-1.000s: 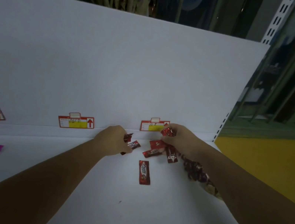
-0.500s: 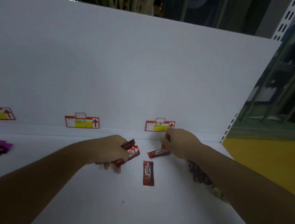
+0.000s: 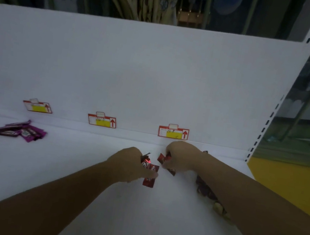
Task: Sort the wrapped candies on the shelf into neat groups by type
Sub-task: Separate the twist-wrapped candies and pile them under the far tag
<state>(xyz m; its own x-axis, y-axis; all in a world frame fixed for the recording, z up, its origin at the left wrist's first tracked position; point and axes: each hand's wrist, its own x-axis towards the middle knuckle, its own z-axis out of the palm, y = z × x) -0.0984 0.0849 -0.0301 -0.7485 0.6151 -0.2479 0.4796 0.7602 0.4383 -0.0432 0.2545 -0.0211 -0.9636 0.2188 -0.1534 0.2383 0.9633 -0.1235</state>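
Here, the left hand (image 3: 127, 164) had its fingers curled round a small bunch of red candies (image 3: 150, 175). The lowest wrapper stuck out below the fingertips and touched the white shelf (image 3: 132, 220). Just to the right of those fingers, the right hand (image 3: 181, 158) was curled up too, and its fingertips pinched one red candy (image 3: 162, 158) by its end. The two hands were close, but they did not touch. One more red wrapper (image 3: 172, 172) peeked out from under the right fingers, and how it was held could not be told. On the arm side of the right fingers, under the wrist, lay a heap of dark candies (image 3: 204, 189) on the shelf, partly hidden. Far off to the left of the left fingers, a little pile of purple candies (image 3: 20, 130) sat by itself near the back wall (image 3: 137, 73). Three price tags (image 3: 101, 121) with red arrows hung on that wall, and the one on the right was just past the right hand's knuckles. Away to the right of the right arm, the floor (image 3: 291, 191) was yellow.
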